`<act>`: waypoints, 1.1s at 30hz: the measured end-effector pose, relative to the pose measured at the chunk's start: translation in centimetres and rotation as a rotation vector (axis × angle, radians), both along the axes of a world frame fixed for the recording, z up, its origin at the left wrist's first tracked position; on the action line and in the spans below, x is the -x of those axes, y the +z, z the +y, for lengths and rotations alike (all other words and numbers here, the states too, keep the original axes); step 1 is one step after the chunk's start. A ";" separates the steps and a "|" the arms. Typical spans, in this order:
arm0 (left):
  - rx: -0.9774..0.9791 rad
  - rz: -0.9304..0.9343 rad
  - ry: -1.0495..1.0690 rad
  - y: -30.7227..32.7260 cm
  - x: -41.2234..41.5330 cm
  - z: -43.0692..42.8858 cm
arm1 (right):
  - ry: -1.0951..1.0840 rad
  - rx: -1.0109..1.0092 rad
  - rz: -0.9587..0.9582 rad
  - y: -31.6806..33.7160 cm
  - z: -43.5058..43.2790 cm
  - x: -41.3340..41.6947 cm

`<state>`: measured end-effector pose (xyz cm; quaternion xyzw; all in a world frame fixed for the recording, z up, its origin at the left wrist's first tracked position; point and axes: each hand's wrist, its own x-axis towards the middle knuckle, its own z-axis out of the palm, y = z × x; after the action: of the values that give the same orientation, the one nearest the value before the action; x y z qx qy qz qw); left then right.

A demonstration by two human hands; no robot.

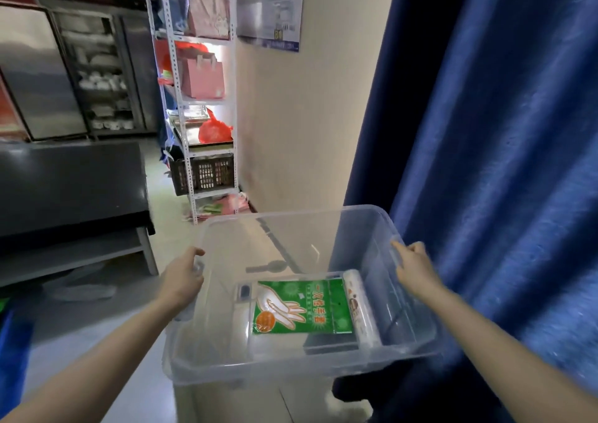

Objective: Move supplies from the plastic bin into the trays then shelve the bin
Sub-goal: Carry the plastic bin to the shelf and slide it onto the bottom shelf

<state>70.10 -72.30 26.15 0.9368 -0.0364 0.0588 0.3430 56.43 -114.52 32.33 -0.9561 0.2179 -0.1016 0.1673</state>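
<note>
Grip at 9 o'clock: your left hand [184,280] curls its fingers round the bin [291,213] rim. You hold the bin in the air at 6 o'clock of the view, with the shelf [207,103] beyond at 11. Inside, a green glove pack [302,306] lies flat, a roll [360,309] touching its 3 o'clock edge. Your right hand [415,265] clasps the rim at 3 o'clock, just beside the curtain [501,164].

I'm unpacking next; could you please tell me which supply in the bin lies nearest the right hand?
The white printed roll, right of the green glove packet; the packet and white item lie farther left.
</note>
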 end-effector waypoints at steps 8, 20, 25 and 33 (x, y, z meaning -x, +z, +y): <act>-0.095 0.036 0.142 -4.9 -10.3 -0.7 | 0.169 0.082 0.040 -3.7 -1.4 -16.3; -0.023 0.096 0.432 -6.6 -22.7 -3.4 | 0.336 -0.043 0.092 -7.3 -3.4 -40.5; -0.025 0.139 0.521 -7.1 -31.0 -2.6 | 0.434 -0.029 0.113 -9.5 -2.6 -52.2; 0.004 0.137 0.535 -9.5 -48.8 1.5 | 0.503 -0.009 0.196 -10.4 0.6 -73.4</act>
<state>118.89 -70.79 16.64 0.9142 0.2357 0.0839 0.3188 129.87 -113.88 21.88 -0.9848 -0.0107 0.0371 0.1694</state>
